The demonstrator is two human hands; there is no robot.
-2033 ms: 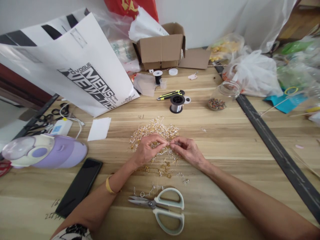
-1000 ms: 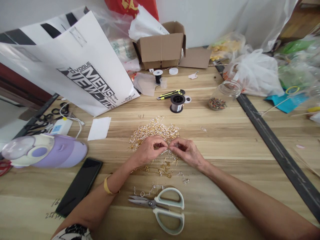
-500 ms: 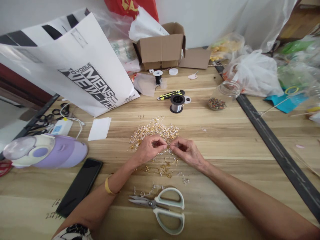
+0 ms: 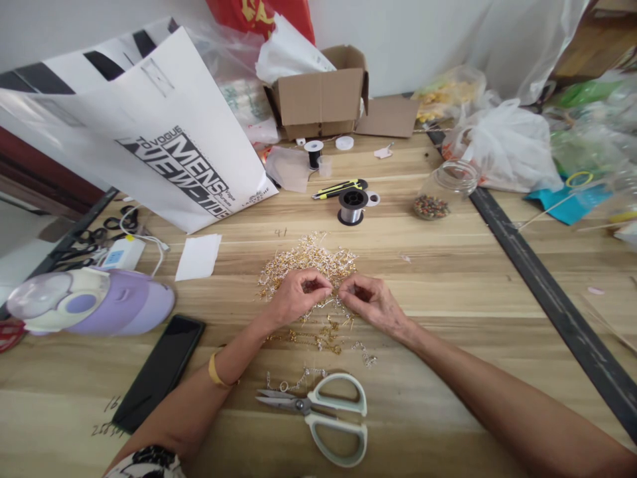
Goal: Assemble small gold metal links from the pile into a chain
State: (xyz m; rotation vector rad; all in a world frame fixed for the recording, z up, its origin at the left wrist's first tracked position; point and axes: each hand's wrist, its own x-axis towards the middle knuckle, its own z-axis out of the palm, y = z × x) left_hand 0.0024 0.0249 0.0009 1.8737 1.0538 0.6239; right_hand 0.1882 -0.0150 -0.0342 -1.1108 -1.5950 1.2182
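Note:
My left hand (image 4: 301,292) and my right hand (image 4: 367,300) face each other over a pile of small gold and silver jewelry pieces (image 4: 308,255). Thumb and forefinger are pinched together on both hands, the tips close to each other. Whatever lies between the fingertips is too small to make out. Just below the hands are gold chains (image 4: 318,340), with a short silver chain (image 4: 367,355) to their right. Nearer me, scissors (image 4: 331,415) with pale handles lie with blades slightly parted, beside another silver chain (image 4: 298,380).
Beyond the pile stand a wire spool (image 4: 352,207), a yellow-black cutter knife (image 4: 341,189) and a jar of beads (image 4: 438,196). A phone (image 4: 159,372), a purple bottle (image 4: 109,300) and a large white bag (image 4: 164,139) are on the left. A cardboard box (image 4: 321,96) sits at the back.

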